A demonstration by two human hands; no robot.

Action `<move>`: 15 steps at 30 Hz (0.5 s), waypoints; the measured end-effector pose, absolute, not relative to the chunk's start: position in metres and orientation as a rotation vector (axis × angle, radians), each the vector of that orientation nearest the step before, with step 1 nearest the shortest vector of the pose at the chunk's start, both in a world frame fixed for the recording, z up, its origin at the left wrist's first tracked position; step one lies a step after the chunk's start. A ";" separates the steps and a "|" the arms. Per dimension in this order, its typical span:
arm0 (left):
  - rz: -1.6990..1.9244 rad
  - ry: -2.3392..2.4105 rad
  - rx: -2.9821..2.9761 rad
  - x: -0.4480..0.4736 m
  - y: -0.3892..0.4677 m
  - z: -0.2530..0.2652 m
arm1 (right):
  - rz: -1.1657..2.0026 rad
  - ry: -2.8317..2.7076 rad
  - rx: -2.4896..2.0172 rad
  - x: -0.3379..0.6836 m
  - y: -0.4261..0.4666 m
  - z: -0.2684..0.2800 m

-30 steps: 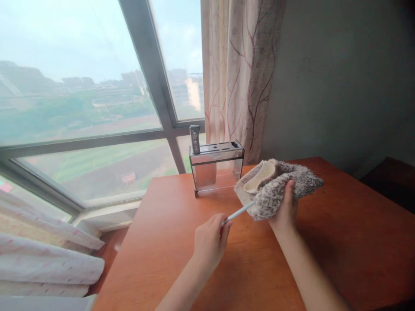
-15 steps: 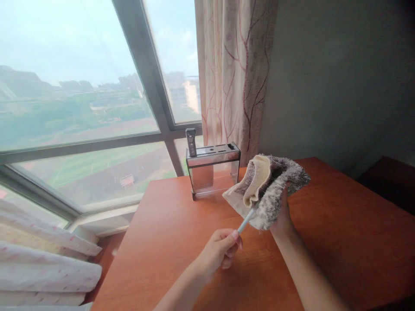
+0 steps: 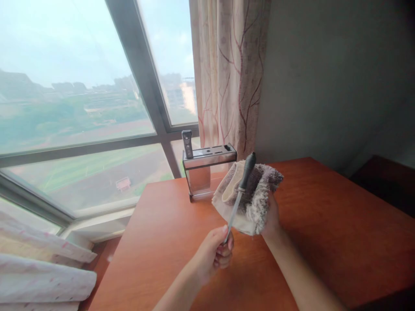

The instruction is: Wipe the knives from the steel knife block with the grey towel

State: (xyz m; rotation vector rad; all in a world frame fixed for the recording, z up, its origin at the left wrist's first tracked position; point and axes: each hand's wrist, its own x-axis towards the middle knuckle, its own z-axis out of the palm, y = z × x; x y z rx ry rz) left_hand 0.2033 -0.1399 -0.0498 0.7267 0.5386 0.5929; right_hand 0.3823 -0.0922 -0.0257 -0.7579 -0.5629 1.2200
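My left hand (image 3: pixel 214 252) is closed around the lower end of a sharpening steel (image 3: pixel 248 172). Its rod slants up and away to a black ribbed handle at the top. Behind the steel, my right hand (image 3: pixel 271 216) grips a folded towel (image 3: pixel 259 205), fuzzy grey-brown on one side with a cream edge. Most of that hand's fingers are hidden by the cloth. The handle lies in front of the towel, fully in sight; whether the two touch I cannot tell.
On the brown table (image 3: pixel 155 233) stands a clear-sided knife block (image 3: pixel 210 155) with a slotted top. One black-handled knife (image 3: pixel 187 144) is in its left end. A window (image 3: pixel 81 108) and a patterned curtain (image 3: pixel 233 77) are behind.
The towel has come off the steel's handle, which it covered before. My right hand and the towel have shifted left, and the steel now points more steeply upward.
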 end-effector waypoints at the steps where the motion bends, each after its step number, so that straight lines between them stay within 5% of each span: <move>1: 0.636 0.557 0.721 0.202 -0.138 -0.049 | 1.283 -0.523 -0.718 0.382 -0.092 -0.025; 10: 0.956 0.875 0.848 0.204 -0.130 -0.048 | 1.491 -0.640 -0.728 0.341 -0.112 -0.041; 15: 1.002 0.918 1.130 0.211 -0.131 -0.048 | 1.242 -0.717 -0.905 0.329 -0.113 -0.044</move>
